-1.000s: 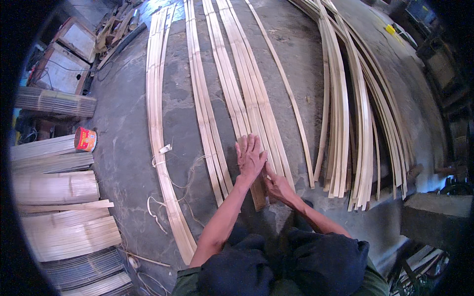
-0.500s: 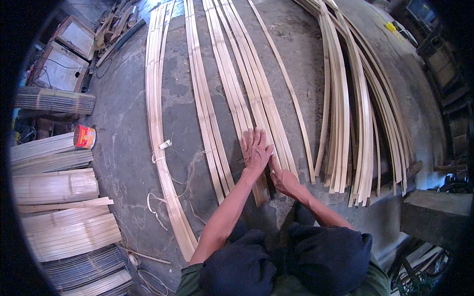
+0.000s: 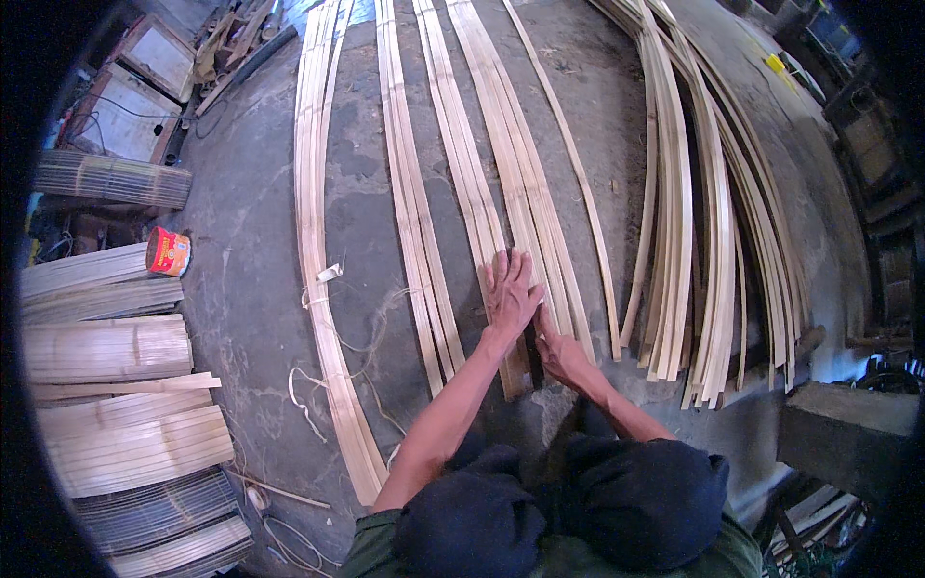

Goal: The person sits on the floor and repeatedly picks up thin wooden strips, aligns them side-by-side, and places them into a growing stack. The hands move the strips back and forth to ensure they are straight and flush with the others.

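Note:
My left hand [image 3: 515,294] lies palm down, fingers stretched out, across the near part of a row of long pale bamboo strips [image 3: 462,144]. Close beside it, my right hand [image 3: 567,358] has its fingers bent at the near end of the neighbouring bamboo strips [image 3: 535,207], seemingly gripping a strip; its fingertips are partly hidden. The two hands almost touch. Between my wrists, a dark flat piece [image 3: 515,374] sticks out toward me from under the left hand.
More strips [image 3: 409,212] and a tied bundle [image 3: 310,183] lie left; a single strip [image 3: 568,159] and a thick curved stack [image 3: 674,212] lie right. Slatted bamboo panels [image 3: 106,349] and a red tin [image 3: 168,252] line the left side. A concrete block [image 3: 848,419] stands right.
The view has shifted slightly, moving the scene a little to the right. The gap among the strips ahead of my hands has closed up. Both hands keep nearly the same pose.

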`<move>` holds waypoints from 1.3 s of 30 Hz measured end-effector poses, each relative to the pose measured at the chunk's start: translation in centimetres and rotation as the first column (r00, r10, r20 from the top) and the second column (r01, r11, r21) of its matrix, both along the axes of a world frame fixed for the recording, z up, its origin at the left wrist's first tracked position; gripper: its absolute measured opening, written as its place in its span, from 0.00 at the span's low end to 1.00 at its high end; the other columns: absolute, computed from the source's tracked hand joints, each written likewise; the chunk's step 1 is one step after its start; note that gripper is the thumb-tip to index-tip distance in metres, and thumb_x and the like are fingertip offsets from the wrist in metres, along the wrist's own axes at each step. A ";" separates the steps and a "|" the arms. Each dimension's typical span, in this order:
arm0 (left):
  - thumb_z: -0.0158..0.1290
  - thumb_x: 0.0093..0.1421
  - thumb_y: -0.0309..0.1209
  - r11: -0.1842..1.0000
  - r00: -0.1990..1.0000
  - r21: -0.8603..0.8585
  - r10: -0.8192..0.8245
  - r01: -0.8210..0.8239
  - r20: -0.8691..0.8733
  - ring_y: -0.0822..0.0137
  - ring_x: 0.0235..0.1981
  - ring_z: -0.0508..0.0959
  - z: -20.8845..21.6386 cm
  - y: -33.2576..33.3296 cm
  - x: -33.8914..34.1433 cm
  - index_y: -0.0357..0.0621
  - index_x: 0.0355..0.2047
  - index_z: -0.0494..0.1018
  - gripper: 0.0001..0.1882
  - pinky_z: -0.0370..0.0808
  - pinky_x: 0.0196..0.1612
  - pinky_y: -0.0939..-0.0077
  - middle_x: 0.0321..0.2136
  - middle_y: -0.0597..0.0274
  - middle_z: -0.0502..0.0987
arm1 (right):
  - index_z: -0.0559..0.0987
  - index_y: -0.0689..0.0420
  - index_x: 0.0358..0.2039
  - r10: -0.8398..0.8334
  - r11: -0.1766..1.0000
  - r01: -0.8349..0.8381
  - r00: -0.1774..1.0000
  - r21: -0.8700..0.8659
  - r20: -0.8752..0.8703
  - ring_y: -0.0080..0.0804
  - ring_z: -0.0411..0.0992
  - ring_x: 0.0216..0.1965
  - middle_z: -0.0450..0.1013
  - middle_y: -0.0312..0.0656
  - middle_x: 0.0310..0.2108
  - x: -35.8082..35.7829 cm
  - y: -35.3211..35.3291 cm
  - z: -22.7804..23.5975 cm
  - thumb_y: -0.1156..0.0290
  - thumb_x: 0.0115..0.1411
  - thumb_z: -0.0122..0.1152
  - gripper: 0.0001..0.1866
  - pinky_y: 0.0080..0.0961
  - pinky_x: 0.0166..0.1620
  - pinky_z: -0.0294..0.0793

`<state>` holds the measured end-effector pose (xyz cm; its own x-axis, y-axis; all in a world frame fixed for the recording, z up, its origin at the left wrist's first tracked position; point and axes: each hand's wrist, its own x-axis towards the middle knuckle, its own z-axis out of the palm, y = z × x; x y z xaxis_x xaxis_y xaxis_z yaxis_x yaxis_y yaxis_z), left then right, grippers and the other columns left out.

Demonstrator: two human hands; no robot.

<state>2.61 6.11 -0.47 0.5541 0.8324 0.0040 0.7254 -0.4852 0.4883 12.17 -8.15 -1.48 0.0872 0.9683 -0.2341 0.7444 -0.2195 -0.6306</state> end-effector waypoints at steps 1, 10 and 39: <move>0.53 0.59 0.46 1.000 1.000 -0.007 0.005 -0.005 0.011 0.48 0.70 0.50 -0.1 -0.1 0.1 0.42 0.65 0.60 0.36 0.40 0.70 0.46 0.67 0.50 0.57 | 0.42 0.58 0.70 -0.004 1.000 0.003 1.000 -0.017 -0.010 0.63 0.72 0.20 0.72 0.61 0.19 0.1 0.0 1.1 0.67 0.65 0.46 0.38 0.53 0.26 0.70; 0.54 0.57 0.45 0.996 0.998 0.056 0.064 -0.065 0.020 0.46 0.69 0.51 -0.3 -1.4 -0.4 0.43 0.64 0.61 0.37 0.41 0.70 0.45 0.66 0.51 0.58 | 0.38 0.45 0.71 -0.051 0.984 0.030 0.992 -0.178 -0.116 0.69 0.73 0.29 0.72 0.68 0.25 -0.4 -0.5 2.8 0.67 0.64 0.47 0.40 0.61 0.34 0.68; 0.44 0.65 0.48 0.979 0.992 0.178 -0.085 0.100 -0.092 0.48 0.71 0.47 0.4 -2.8 1.9 0.44 0.68 0.54 0.35 0.39 0.70 0.46 0.69 0.44 0.48 | 0.64 0.62 0.59 -0.297 0.949 0.240 0.900 0.206 0.320 0.59 0.69 0.43 0.67 0.58 0.42 10.0 -0.6 2.1 0.71 0.61 0.55 0.26 0.48 0.43 0.73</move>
<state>4.54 3.32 -0.05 0.6333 0.7674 0.1006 0.7080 -0.6269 0.3250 22.18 -8.79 0.65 0.3965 0.9180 0.0107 0.8467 -0.3612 -0.3906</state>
